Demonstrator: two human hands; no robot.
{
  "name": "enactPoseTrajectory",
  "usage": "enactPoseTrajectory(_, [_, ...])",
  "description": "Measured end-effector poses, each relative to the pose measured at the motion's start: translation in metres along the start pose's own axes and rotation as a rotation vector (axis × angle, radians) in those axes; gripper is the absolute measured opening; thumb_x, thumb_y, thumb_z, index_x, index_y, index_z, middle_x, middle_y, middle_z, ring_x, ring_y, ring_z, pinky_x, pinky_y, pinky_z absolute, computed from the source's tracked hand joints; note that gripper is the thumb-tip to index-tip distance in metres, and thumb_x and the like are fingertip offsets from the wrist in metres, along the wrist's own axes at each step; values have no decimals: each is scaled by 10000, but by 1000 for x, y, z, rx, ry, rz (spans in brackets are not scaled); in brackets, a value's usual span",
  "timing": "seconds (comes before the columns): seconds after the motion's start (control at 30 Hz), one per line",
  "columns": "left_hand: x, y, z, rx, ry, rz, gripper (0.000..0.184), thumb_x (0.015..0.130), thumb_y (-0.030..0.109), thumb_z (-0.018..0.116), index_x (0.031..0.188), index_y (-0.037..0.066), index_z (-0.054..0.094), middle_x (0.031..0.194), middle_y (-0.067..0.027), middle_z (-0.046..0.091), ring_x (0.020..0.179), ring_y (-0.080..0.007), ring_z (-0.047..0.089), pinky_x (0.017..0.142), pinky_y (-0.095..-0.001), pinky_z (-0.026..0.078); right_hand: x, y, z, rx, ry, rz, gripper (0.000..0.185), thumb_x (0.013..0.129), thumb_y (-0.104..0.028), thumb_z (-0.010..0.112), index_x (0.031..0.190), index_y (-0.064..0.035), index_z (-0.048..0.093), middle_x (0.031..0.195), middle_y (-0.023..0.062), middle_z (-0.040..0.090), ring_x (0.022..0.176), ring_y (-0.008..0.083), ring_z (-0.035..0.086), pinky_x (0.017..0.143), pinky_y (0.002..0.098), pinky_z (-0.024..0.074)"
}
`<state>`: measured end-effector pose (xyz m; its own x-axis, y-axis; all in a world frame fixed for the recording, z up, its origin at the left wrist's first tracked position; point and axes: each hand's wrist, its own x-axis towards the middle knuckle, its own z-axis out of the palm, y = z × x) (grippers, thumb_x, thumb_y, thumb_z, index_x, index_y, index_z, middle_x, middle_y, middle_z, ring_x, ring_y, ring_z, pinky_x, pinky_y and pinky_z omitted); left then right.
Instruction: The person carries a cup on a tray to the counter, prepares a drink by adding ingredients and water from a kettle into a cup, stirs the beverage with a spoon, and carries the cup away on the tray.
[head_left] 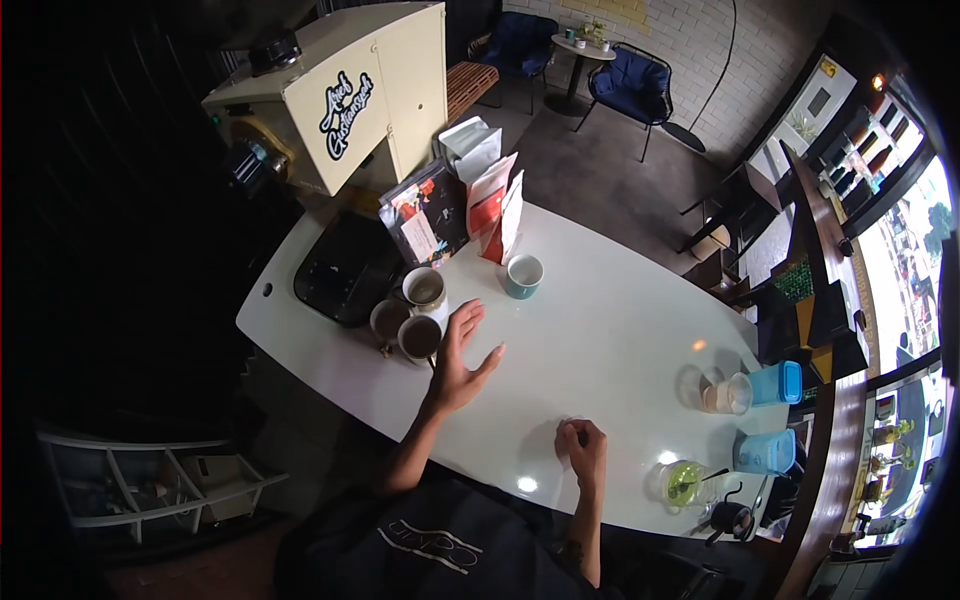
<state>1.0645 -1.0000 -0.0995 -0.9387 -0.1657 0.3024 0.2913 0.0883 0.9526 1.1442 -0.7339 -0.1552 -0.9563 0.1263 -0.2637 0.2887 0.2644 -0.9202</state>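
Note:
My left hand is open, its thumb spread from the fingers. It hovers just right of a cluster of three cups: a pale cup at the back, a cup with brown contents in front and another cup at the left. Whether the hand touches the front cup I cannot tell. Over the table's near side, my right hand has its fingers closed in a pinch. A faint clear edge shows at the fingertips, too small to name. Beyond both hands stands a teal and white cup.
A cream machine and a black device occupy the left of the white table. Bags stand at the back. On the right are a plastic cup, blue containers, a glass with green contents and a dark grinder.

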Motion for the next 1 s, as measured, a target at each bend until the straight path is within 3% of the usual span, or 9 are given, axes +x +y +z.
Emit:
enactPoseTrajectory(0.13, [-10,11,-48,162,220,104,525,907,68,762,1366,-7,519,1335,-154,583,1273,-264,584,1113,-403,460,7,14,2,-62,29,-54,177,968,-119,669,1003,50,710,827,60,708,765,112,639,704,279,518])
enactPoseTrajectory(0.23, [-13,3,-82,288,223,99,544,891,115,790,1358,10,532,1364,-160,558,1295,-305,562,1099,-432,459,7,8,3,-75,28,-67,180,958,-125,673,992,49,706,809,75,714,756,123,653,702,288,524])
enactPoseTrajectory(0.3, [-17,-1,-95,645,43,142,607,857,164,823,1376,42,533,1413,-175,504,1332,-364,515,1098,-464,440,7,8,3,-79,24,-66,177,954,-130,668,971,44,700,795,88,724,752,141,675,707,300,534])
enactPoseTrajectory(0.4, [-25,-3,-91,673,-45,44,659,827,183,845,1397,80,531,1453,-174,456,1357,-405,471,1111,-479,421,11,19,3,-114,53,-122,171,954,-129,666,952,39,693,782,78,716,729,139,666,698,298,530])
enactPoseTrajectory(0.53, [-23,-2,-95,619,-15,-17,671,825,152,835,1415,88,522,1466,-164,464,1393,-368,467,1143,-466,402,4,1,1,-68,40,-75,182,962,-120,669,987,57,700,794,55,695,743,100,632,692,266,512])
enactPoseTrajectory(0.67, [-19,-3,-92,608,-67,2,633,821,133,834,1388,82,556,1398,-144,546,1348,-354,514,1107,-459,427,0,-6,2,-4,27,-13,181,959,-118,669,993,57,702,801,61,699,744,102,635,699,267,516])
enactPoseTrajectory(1.0, [-1,-11,-44,523,-158,99,657,754,101,864,1346,89,579,1333,-145,582,1272,-364,547,1076,-455,441,0,-8,2,-26,34,-17,190,958,-125,667,1001,56,705,819,64,705,754,103,635,705,271,518])
